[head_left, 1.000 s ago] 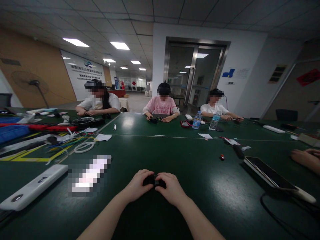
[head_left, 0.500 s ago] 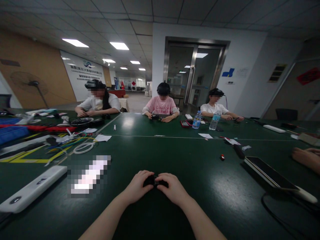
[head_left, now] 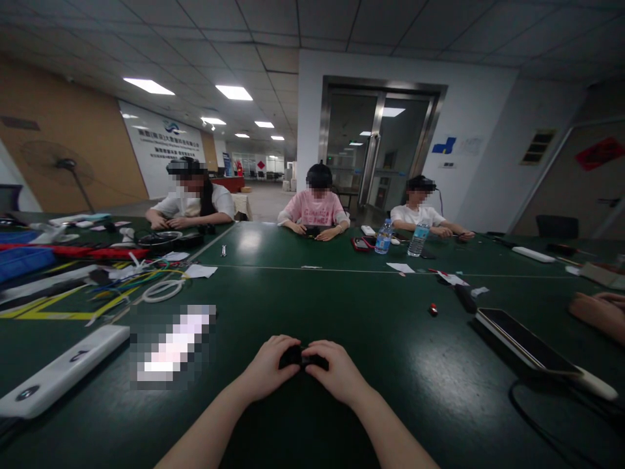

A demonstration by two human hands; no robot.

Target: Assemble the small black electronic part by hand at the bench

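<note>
Low over the near side of the green table (head_left: 273, 299), my left hand (head_left: 270, 366) and my right hand (head_left: 338, 371) meet around a small black object (head_left: 303, 358). The left fingers and thumb close on its left end, the right ones on its right end. Much of it hides behind my fingers, so its exact kind cannot be made out. Left of my hands lies a blurred, bright flat thing (head_left: 178, 342). A small red-and-silver part (head_left: 433, 309) rests farther off to the right.
A white bar-shaped device (head_left: 68, 371) lies at left, near coiled white tubing (head_left: 163, 291) and wires. To the right is a dark-screened phone (head_left: 527, 339) with a cable. Two water bottles (head_left: 383, 237) stand beyond. Several people sit around; another person's hand (head_left: 596, 312) shows at right.
My hands keep nearly the same place and hold on the black object. The view has shifted very slightly. Across the table, the person in pink has brought their hands closer together.
</note>
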